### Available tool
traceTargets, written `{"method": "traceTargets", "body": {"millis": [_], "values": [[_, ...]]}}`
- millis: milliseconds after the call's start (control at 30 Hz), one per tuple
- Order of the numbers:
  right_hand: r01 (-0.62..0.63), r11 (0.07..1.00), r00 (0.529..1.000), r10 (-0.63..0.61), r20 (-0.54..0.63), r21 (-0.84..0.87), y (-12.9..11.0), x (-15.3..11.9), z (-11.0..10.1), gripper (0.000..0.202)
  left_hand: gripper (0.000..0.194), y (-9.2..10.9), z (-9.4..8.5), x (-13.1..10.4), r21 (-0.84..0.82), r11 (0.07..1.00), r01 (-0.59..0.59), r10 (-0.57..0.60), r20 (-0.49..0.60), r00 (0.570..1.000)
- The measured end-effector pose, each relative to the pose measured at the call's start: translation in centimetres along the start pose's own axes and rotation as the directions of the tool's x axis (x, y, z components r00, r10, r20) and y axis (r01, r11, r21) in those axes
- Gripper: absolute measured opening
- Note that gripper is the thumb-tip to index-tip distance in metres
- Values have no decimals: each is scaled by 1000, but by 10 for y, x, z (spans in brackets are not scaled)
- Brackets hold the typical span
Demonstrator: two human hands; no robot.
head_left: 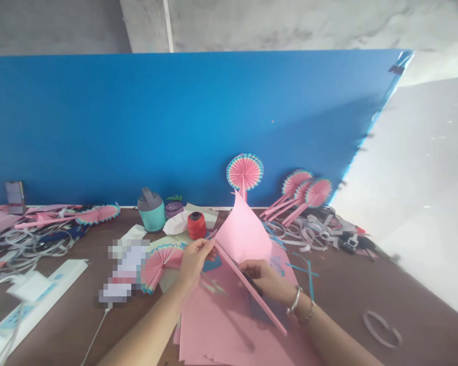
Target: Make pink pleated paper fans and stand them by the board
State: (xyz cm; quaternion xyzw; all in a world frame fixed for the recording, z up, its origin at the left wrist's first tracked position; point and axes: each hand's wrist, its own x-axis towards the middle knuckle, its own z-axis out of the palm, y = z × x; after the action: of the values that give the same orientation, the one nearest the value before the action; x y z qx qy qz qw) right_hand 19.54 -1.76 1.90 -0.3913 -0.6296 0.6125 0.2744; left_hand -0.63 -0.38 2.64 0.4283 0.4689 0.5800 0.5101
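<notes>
Raised above the desk is a pink paper sheet (246,231), its top corner pointing up and a long narrow strip edge slanting down to the right. My left hand (198,256) pinches the upper left end of that edge. My right hand (261,277) is closed around a dark tool, mostly hidden, at the middle of the edge; it looks like scissors, but its blades are hidden. More pink sheets (202,330) lie flat beneath both hands. A folded pink fan with a blue-green rim (156,267) rests left of my left hand.
Behind the hands stand a red thread spool (196,225) and a teal cup (151,211). Finished round fans (245,173) lean on the blue partition (191,112). Paper curls (313,231) lie at right; a power strip (41,300) and cables are at left.
</notes>
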Motion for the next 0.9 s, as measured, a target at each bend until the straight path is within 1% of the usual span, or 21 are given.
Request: {"method": "traceTargets", "body": {"millis": [100, 233, 333, 433, 533, 600, 800, 900], "values": [[-15, 1000, 1000, 15, 7, -12, -2, -2, -3, 24, 33, 3, 2, -3, -34, 999, 3, -3, -9, 1000], [25, 997, 1000, -25, -1, -69, 3, -1, -10, 21, 34, 2, 4, -5, -102, 993, 54, -53, 14, 999], [18, 997, 1000, -18, 2, -74, 6, -1, -16, 26, 35, -1, 4, -3, -151, 986, 72, -67, 39, 997], [-15, 1000, 999, 14, 41, 10, 0, -3, -19, 37, 34, -2, 4, -2, -188, 980, 60, -51, 49, 997], [-20, 999, 994, 15, 105, 43, -7, -7, -17, 43, 34, -1, 5, -4, -165, 983, 75, -66, 56, 996], [-5, 999, 992, 0, 122, 40, -11, -8, -14, 44, 34, 1, 6, -6, -151, 985, 83, -76, 53, 996], [28, 999, 995, -30, 93, 22, -10, -6, -6, 37, 35, 1, 7, -6, -116, 991, 61, -61, 6, 998], [49, 999, 997, -50, 57, 8, -8, -4, -3, 34, 36, -2, 7, -5, -103, 992, 69, -70, -8, 998]]}}
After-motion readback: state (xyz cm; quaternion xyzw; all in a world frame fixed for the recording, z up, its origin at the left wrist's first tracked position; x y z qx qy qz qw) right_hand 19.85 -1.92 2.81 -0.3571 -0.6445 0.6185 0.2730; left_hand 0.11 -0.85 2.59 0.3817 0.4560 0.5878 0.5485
